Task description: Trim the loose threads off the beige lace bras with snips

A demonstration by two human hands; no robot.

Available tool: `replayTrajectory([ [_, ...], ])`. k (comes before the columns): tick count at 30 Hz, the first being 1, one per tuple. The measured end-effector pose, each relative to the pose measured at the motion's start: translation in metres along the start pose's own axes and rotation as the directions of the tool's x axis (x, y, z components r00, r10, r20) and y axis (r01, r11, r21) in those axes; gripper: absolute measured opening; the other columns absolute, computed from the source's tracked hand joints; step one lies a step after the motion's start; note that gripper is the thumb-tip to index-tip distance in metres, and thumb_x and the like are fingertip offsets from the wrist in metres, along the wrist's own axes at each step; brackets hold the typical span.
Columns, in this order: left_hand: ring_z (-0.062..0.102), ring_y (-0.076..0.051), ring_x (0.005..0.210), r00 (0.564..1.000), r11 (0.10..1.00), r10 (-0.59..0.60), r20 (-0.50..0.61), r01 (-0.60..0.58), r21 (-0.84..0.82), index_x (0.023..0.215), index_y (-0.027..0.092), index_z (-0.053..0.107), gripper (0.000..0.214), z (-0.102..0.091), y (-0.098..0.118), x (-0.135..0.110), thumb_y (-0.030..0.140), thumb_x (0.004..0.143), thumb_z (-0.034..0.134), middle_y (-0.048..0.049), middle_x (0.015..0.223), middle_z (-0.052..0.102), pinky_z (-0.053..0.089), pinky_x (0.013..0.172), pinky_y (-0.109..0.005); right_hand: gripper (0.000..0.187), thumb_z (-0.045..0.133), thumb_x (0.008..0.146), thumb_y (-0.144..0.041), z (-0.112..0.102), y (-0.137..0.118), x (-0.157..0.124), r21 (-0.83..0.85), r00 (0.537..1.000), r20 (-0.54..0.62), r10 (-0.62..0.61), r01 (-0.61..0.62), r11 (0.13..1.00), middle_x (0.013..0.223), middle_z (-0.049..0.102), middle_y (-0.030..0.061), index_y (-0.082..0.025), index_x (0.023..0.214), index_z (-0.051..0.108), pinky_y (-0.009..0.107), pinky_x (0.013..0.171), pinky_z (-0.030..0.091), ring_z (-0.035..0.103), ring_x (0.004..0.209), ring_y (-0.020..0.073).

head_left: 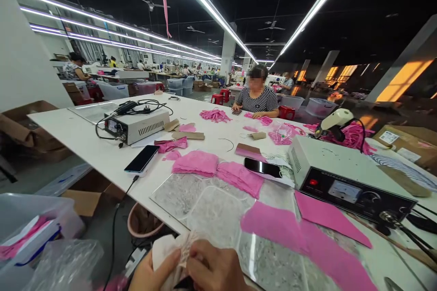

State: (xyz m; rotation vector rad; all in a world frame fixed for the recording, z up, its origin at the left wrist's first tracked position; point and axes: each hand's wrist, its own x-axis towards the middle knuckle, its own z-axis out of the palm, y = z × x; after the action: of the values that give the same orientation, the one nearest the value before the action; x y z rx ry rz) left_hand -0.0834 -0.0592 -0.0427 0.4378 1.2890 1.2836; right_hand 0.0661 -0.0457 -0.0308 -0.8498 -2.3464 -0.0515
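At the bottom of the head view, my left hand is closed on a cream gathered fabric piece, its thumb lying over the cloth. Against the ruffled edge, the bent fingers of my right hand are pinched together on the fabric. A dark pointed object shows below the fingers; its kind is unclear. Just beyond my hands, pink fabric panels lie over a clear-covered patterned mat. Farther back are two folded pink fabric stacks, side by side.
A grey powered box with a dial stands at right, a heat-tool-like device on top. Another control box is at left. Two phones lie on the white table. A co-worker in stripes sits opposite. A plastic bin is lower left.
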Motion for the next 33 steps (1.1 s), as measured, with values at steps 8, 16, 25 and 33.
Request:
replayTrajectory([
  [8,0.06,-0.015,0.059,0.991,0.956,0.13,-0.038,-0.136,-0.261,0.074,0.012,0.063,0.041,0.017,0.006,-0.014,0.025,0.043,0.086,-0.0019,0.065,0.068,0.047,0.059,-0.025,0.029,0.038,0.075,0.002,0.013,-0.008,-0.023,0.224,0.97,-0.218,-0.109,0.159,0.962,0.051,0.052,0.0002,-0.014,0.084,0.059,0.026,0.038,0.03,0.047,0.04,0.0142],
  [16,0.06,-0.014,0.065,0.977,0.955,0.197,0.078,-0.174,-0.241,0.082,0.012,0.065,0.031,0.003,0.012,-0.019,0.026,0.059,0.08,-0.0038,0.073,0.068,0.047,0.065,-0.023,0.018,0.047,0.086,-0.018,-0.013,0.004,-0.032,0.651,0.989,0.126,0.081,-0.144,0.745,0.065,0.067,0.0025,-0.019,0.084,0.066,0.021,0.048,0.044,0.061,0.053,0.0143],
  [25,0.063,-0.017,0.073,0.913,0.986,0.13,0.387,-0.079,-0.145,0.095,0.012,0.066,0.036,-0.007,0.014,-0.022,0.029,0.065,0.078,-0.0073,0.084,0.07,0.048,0.07,-0.025,0.04,0.067,0.069,-0.053,-0.021,0.026,0.004,0.686,0.634,0.571,0.521,-0.718,0.122,0.06,0.065,0.0024,-0.014,0.064,0.069,0.026,0.051,0.045,0.059,0.058,0.0198],
  [33,0.065,-0.02,0.076,0.95,0.982,0.102,0.297,-0.049,-0.18,0.092,0.013,0.066,0.034,-0.009,0.015,-0.024,0.03,0.064,0.079,-0.0076,0.083,0.072,0.049,0.071,-0.027,0.028,0.078,0.063,-0.039,-0.02,0.016,0.003,0.784,0.594,0.586,0.552,-0.587,-0.2,0.064,0.064,-0.0005,-0.016,0.075,0.071,0.023,0.057,0.044,0.057,0.06,0.0149],
])
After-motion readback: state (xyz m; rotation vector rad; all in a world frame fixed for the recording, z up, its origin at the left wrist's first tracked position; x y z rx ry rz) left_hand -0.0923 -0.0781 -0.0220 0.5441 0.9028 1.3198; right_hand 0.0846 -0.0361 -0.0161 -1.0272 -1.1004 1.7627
